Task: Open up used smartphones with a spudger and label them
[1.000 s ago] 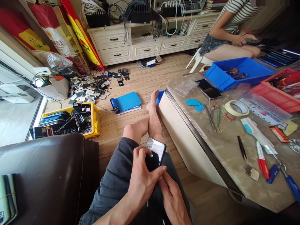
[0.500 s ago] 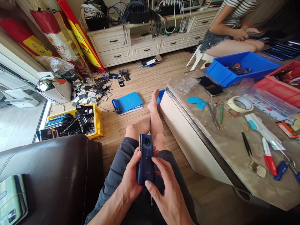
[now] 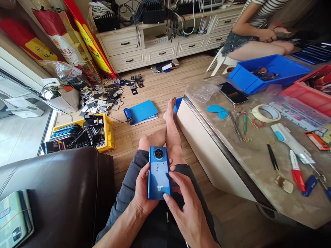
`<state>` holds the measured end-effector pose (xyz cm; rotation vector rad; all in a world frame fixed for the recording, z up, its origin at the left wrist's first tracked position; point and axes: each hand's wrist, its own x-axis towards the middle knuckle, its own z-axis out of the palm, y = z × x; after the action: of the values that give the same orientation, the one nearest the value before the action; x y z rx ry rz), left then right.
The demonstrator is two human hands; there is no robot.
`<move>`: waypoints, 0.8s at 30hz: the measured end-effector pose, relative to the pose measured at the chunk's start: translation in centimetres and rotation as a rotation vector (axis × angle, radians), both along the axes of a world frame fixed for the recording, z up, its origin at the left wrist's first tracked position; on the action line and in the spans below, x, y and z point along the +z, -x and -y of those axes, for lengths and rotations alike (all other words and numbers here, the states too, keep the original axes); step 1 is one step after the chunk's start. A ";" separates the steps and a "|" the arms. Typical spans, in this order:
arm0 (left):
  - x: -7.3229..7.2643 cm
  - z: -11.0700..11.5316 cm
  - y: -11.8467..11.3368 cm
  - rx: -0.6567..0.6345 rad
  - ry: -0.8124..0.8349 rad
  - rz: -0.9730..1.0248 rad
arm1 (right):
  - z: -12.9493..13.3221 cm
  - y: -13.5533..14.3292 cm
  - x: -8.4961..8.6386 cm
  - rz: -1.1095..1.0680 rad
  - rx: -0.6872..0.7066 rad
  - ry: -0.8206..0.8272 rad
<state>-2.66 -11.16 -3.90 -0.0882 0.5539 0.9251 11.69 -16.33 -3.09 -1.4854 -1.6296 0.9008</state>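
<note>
Above my lap, a blue smartphone [image 3: 159, 175] is held with its glossy back towards me and its round camera ring at the top. My left hand [image 3: 143, 189] wraps the left edge, thumb along the side. On the other side, my right hand [image 3: 184, 203] has its thumb at the lower right corner and its index finger against the right edge. Other fingertips show beyond that edge; which hand they belong to I cannot tell. The phone's screen side is hidden. A small pale strip below the phone is too small to name.
To the right, a table [image 3: 248, 165] bears a tape roll [image 3: 266, 113], tweezers [image 3: 272, 156], a red marker [image 3: 297, 172] and a blue bin [image 3: 269, 74]. A yellow crate [image 3: 110, 134] of phones stands left. Banded phones [image 3: 15, 217] lie on a dark leather seat. Another person sits at upper right.
The smartphone has tilted and turned, so its back now faces me more fully and looks brighter blue. Both hands stay on it. The other person's hands have shifted slightly.
</note>
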 end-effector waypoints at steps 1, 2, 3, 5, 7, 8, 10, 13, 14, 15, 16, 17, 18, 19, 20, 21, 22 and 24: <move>0.0 0.0 0.0 -0.006 0.008 0.003 | 0.0 0.0 0.0 -0.004 0.001 -0.002; -0.1 0.0 0.0 -0.008 0.018 0.001 | 0.0 -0.1 0.0 -0.006 0.002 -0.003; -0.1 0.1 0.0 -0.006 0.029 -0.004 | 0.0 -0.1 0.0 -0.003 0.005 -0.007; 0.0 0.1 0.0 0.007 0.054 -0.025 | 0.0 -0.1 -0.1 0.016 0.010 -0.016; 0.0 0.1 0.0 0.013 0.065 -0.040 | -0.1 -0.2 -0.1 0.039 0.010 -0.019; 0.1 0.2 -0.1 0.010 0.061 -0.041 | -0.2 -0.2 -0.1 0.047 0.007 -0.018; 0.1 0.2 -0.1 0.002 0.041 -0.034 | -0.2 -0.2 -0.1 0.054 0.000 -0.021; 0.1 0.2 -0.1 0.004 0.019 -0.048 | -0.3 -0.3 -0.1 0.063 -0.003 -0.040; 0.1 0.1 -0.2 0.004 0.018 -0.059 | -0.3 -0.3 -0.1 0.066 -0.004 -0.046; 0.1 0.1 -0.2 0.005 0.018 -0.069 | -0.3 -0.3 -0.1 0.067 -0.007 -0.049; 0.1 0.1 -0.2 0.004 0.022 -0.075 | -0.3 -0.3 -0.2 0.068 -0.009 -0.050; 0.1 0.0 -0.2 0.005 0.026 -0.076 | -0.3 -0.3 -0.2 0.067 -0.010 -0.050; 0.2 0.0 -0.3 0.008 0.029 -0.074 | -0.3 -0.3 -0.2 0.066 -0.009 -0.049; 0.2 0.0 -0.3 0.012 0.030 -0.069 | -0.3 -0.3 -0.3 0.065 -0.006 -0.050; 0.2 0.0 -0.3 0.017 0.030 -0.066 | -0.3 -0.3 -0.3 0.065 -0.003 -0.049; 0.1 0.0 -0.3 0.022 0.029 -0.064 | -0.3 -0.3 -0.4 0.066 0.000 -0.049; 0.1 0.0 -0.2 0.025 0.029 -0.063 | -0.2 -0.3 -0.4 0.068 0.002 -0.049; 0.0 0.1 -0.2 0.030 0.031 -0.060 | -0.2 -0.3 -0.5 0.073 0.004 -0.048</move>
<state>-2.47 -11.25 -3.91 -0.0969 0.6242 0.9511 11.95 -16.10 -3.55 -1.4980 -1.6951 0.8128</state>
